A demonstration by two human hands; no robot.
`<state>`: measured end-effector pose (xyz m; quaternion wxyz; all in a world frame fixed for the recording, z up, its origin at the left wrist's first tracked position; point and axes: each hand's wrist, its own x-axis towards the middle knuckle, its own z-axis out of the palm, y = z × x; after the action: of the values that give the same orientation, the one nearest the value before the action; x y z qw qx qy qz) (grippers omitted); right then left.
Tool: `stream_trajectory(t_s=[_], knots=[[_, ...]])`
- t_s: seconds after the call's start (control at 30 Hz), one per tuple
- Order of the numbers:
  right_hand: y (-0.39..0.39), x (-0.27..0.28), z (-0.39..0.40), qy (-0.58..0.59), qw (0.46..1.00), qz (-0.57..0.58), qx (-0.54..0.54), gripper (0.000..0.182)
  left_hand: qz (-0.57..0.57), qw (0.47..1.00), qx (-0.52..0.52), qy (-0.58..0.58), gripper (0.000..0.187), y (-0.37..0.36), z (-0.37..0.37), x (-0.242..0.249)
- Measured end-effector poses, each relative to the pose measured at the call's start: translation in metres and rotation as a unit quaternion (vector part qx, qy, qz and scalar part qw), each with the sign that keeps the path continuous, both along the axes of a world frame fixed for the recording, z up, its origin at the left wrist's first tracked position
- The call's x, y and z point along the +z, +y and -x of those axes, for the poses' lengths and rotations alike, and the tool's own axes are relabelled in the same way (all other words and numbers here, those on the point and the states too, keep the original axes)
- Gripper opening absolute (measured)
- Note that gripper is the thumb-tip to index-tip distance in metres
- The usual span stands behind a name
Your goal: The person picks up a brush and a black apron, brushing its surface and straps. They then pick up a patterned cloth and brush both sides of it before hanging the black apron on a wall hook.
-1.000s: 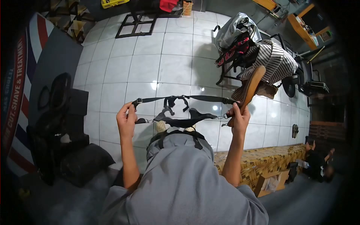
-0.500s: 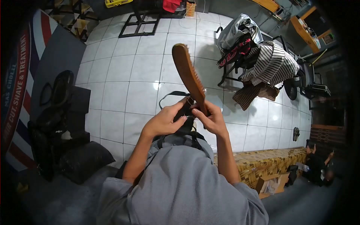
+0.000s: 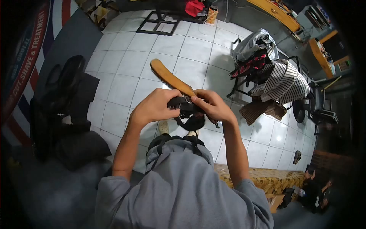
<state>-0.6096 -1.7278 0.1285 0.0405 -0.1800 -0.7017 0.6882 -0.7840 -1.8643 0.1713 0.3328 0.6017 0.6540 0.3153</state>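
A wooden-handled brush (image 3: 170, 76) with a long curved back points up and left from my right hand (image 3: 215, 107). The fingers of that hand are closed around its narrow end; its bristles show only in the earlier view. My left hand (image 3: 154, 107) pinches a black strap (image 3: 178, 102) with a small metal buckle. The strap lies between both hands, and my right fingertips touch the buckle end. Below it hangs a dark, bunched part (image 3: 193, 123) of the same black item; its shape is partly hidden.
A chair on the right holds striped cloths (image 3: 288, 82) and a silver-grey cloth. A black metal frame (image 3: 158, 23) lies on the tiled floor (image 3: 126, 65). Black seating (image 3: 84, 147) stands left. A patterned bench (image 3: 263, 179) is at lower right, near a seated person (image 3: 318, 192).
The brush has tipped from nearly upright to leaning left, its smooth back now facing me. The black strap and buckle have come up into view between my hands.
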Motion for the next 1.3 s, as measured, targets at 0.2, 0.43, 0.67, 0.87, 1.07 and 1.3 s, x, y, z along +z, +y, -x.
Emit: stream_trajectory(t_s=[0.2,0.43,0.67,0.87,1.07,1.3], knots=[[0.02,0.021,0.006,0.063,0.997,0.04,-0.025,0.031,-0.011,0.994,0.099,0.039,0.026,-0.019,0.005,0.02],[0.039,0.029,0.028,0.056,0.998,0.019,0.01,0.038,-0.08,0.97,0.194,0.124,0.032,-0.037,0.009,0.027],[0.025,0.047,0.085,0.162,0.98,0.12,0.008,0.025,-0.212,0.932,0.267,0.121,0.033,-0.06,0.047,0.033],[-0.025,0.058,0.149,0.159,0.987,0.002,0.032,0.018,-0.235,0.902,0.338,0.133,0.035,-0.098,0.097,0.042],[-0.081,0.069,0.236,0.248,0.889,-0.368,0.114,0.027,-0.288,0.801,0.41,0.326,0.024,-0.154,0.154,0.026],[-0.193,0.038,0.315,0.272,0.864,-0.404,0.128,0.026,-0.251,0.849,0.431,0.174,0.031,-0.276,0.186,0.003]])
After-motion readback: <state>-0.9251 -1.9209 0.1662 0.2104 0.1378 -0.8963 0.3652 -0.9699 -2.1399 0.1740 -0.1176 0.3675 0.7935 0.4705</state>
